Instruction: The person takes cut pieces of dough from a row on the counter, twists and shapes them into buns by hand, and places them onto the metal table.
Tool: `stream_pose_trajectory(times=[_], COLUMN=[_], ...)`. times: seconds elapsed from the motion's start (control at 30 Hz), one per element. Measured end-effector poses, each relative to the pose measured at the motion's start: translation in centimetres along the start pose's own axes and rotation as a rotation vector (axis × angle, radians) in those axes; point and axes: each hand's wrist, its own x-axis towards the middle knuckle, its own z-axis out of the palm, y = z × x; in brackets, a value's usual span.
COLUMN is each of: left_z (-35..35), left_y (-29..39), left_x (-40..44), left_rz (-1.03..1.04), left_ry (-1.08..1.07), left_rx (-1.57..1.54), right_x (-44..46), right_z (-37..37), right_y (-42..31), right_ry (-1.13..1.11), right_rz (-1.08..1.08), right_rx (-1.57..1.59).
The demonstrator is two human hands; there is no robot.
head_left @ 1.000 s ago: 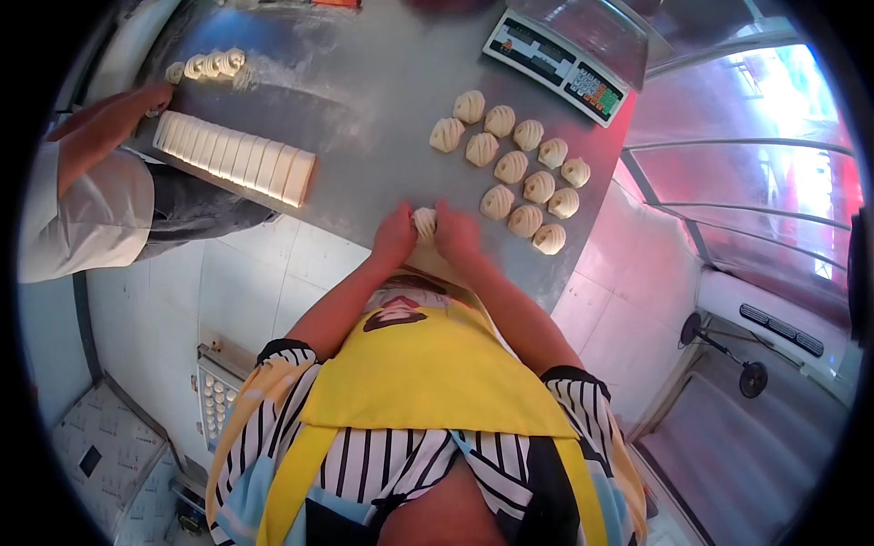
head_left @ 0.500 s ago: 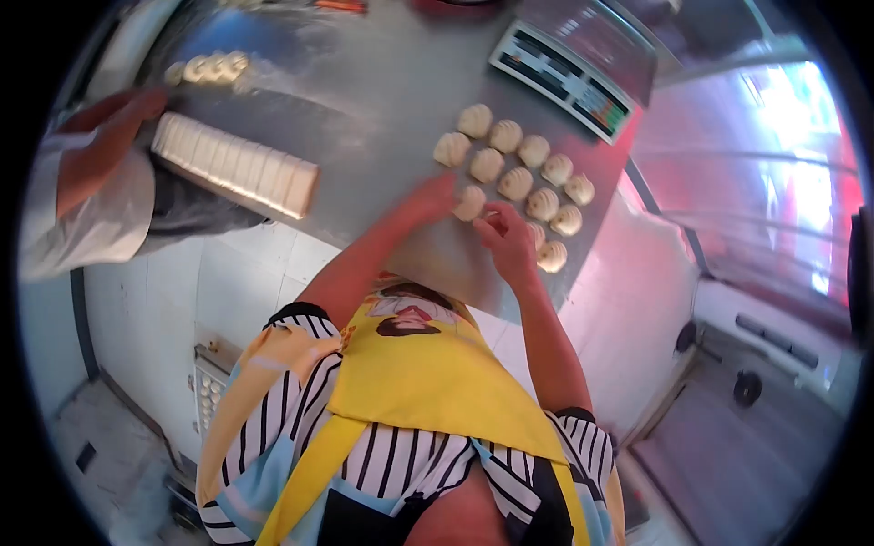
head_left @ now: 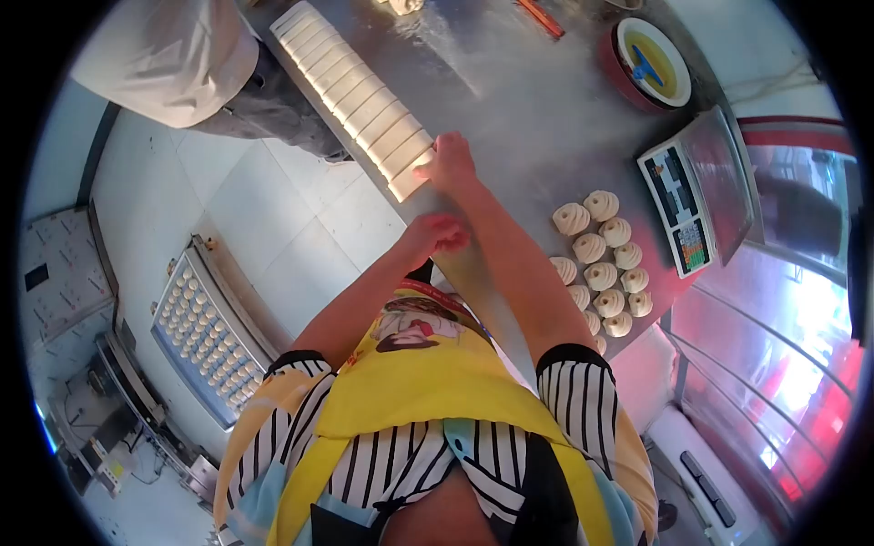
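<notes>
A long row of cut dough slices (head_left: 355,100) lies along the table's left edge. My right hand (head_left: 448,164) is at its near end, thumb and fingers closed on the edge of the end dough slice (head_left: 402,178). My left hand (head_left: 435,235) hangs just below, by the table edge, its fingers loosely curled and a little apart, with nothing visible in them. To the right of my right forearm, several swirled dough buns (head_left: 601,276) sit in rows; the forearm hides part of the nearest ones.
A digital scale (head_left: 678,209) stands to the right. Behind it is a bowl (head_left: 672,56) of yellow liquid with a blue-handled tool. An orange-red tool (head_left: 542,16) lies at the back. A person's apron (head_left: 182,64) is at upper left; a tray (head_left: 162,318) of small dough pieces is below.
Both hands have left the swirled buns and moved left, the right one reaching the end of the dough row. My view has turned, so the table appears rotated.
</notes>
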Motion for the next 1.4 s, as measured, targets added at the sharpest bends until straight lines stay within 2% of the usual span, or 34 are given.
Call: stream_pose_trajectory(times=[0.07, 0.13, 0.23, 0.27, 0.37, 0.47, 0.5, 0.57, 0.67, 0.77, 0.8, 0.87, 0.9, 0.97, 1.0, 1.07, 1.1, 1.17, 1.2, 1.27, 1.37, 1.4], left_z=[-0.5, -1.7, -1.1, -0.3, 1.6, 5.0, 5.6, 6.2, 6.7, 6.7, 6.8, 8.9, 9.7, 9.2, 8.9, 9.6, 9.9, 9.1, 8.6, 8.1, 10.5, 11.4], left_y=[-0.3, -1.4, 1.3, 2.8, 4.2, 3.9, 3.7, 3.4, 3.6, 3.2, 3.0, 2.5, 2.2, 0.4, 0.0, 1.0, 1.2, 1.4, 1.3, 0.1, -1.0, -1.2], left_x=[0.8, 2.5, 1.6, 0.3, -0.3, -0.3, -0.2, 0.0, -0.2, -0.2, -0.2, -1.2, -1.6, -0.7, -0.3, -1.1, -1.5, -0.5, -0.2, 0.1, -2.4, -3.3], left_rz=[0.082, 0.182, 0.362, 0.300, 0.160, 0.046, 0.001, -0.056, -0.260, -0.397, -0.421, 0.230, 0.581, 0.870, 1.015, 0.713, 0.563, 0.261, 0.112, 0.162, 0.352, 0.441], left_ry=[-0.071, -0.166, -0.268, -0.237, -0.384, -0.125, -0.020, -0.092, -0.190, -0.297, -0.333, -0.269, -0.211, -0.187, -0.174, -0.020, 0.058, -0.034, -0.078, -0.125, -0.129, -0.119], left_rx=[-0.271, -0.570, -0.567, -0.500, -0.281, -0.107, -0.048, -0.080, -0.119, -0.023, 0.031, 0.888, 1.292, 1.358, 1.389, 1.155, 1.027, 0.884, 0.809, 0.879, 1.130, 1.237], right_x=[-0.9, -3.1, -6.9, -8.2, -11.8, -14.6, -15.5, -17.0, -19.9, -20.5, -21.3, -23.1, -23.3, -23.4, -23.6, -24.5, -24.9, -25.2, -25.3, -25.3, -23.9, -23.5], right_z=[-2.8, -6.0, -9.2, -9.8, -10.4, -9.4, -9.8, -11.5, -14.2, -15.6, -15.3, -13.6, -12.5, -10.6, -11.1, -12.6, -13.0, -14.1, -14.2, -14.4, -16.1, -15.7], right_y=[-1.4, -2.8, -0.6, 0.5, 3.5, 5.4, 5.2, 3.8, 2.9, 3.6, 3.3, 2.7, 3.3, 4.8, 4.1, 1.7, 1.6, 2.0, 2.1, 2.1, 1.0, 1.8], right_ry=[-0.232, -0.156, -0.014, 0.047, 0.153, 0.223, 0.269, 0.346, 0.141, 0.303, 0.238, 0.101, 0.103, 0.092, 0.082, 0.071, 0.032, -0.037, -0.030, -0.013, 0.039, 0.079], right_rz=[0.093, 0.140, 0.256, 0.303, 0.363, 0.394, 0.258, -0.016, -0.098, -0.386, -0.126, 0.393, 0.567, 0.891, 0.766, 0.527, 0.391, 0.113, 0.117, 0.121, 0.434, 0.471], right_rx=[0.273, 0.429, 0.696, 0.795, 0.874, 0.661, 0.537, 0.273, 0.009, -0.209, -0.046, 0.285, 0.625, 1.310, 1.274, 1.200, 1.021, 0.653, 0.582, 0.440, 0.379, 0.517])
